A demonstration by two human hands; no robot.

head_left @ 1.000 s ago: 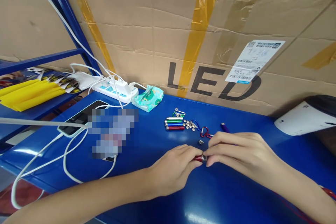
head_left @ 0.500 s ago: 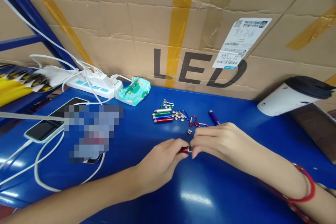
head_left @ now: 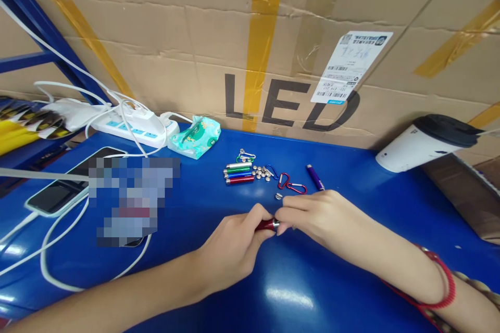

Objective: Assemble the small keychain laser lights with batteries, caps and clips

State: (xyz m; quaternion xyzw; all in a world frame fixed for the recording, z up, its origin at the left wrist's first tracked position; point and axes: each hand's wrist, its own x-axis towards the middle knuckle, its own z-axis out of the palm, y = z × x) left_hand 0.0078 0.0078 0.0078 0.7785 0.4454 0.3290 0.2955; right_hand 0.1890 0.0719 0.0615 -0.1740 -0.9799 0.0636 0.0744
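Note:
A small red keychain flashlight (head_left: 266, 225) with a silver end is held level above the blue table. My left hand (head_left: 234, 244) is closed around its red barrel. The fingers of my right hand (head_left: 312, 213) pinch at the silver end, partly hiding it. Beyond my hands lies a row of slim tubes, silver, green, blue and red (head_left: 239, 180). Beside them are several button cells (head_left: 261, 172) and small carabiners, including a red carabiner (head_left: 297, 188). A purple tube (head_left: 314, 177) lies just past my right hand, and small silver pieces (head_left: 278, 196) lie near my fingertips.
A cardboard box (head_left: 187, 36) stands along the back. To the left are a power strip (head_left: 136, 132) with white cables, a phone (head_left: 58, 195), a tissue pack (head_left: 197, 138) and a blurred patch. A lidded cup (head_left: 406, 145) leans at the right.
The whole view has shifted slightly, so things appear a little further left. Both hands keep hold of the red flashlight, its silver end still between the right fingertips.

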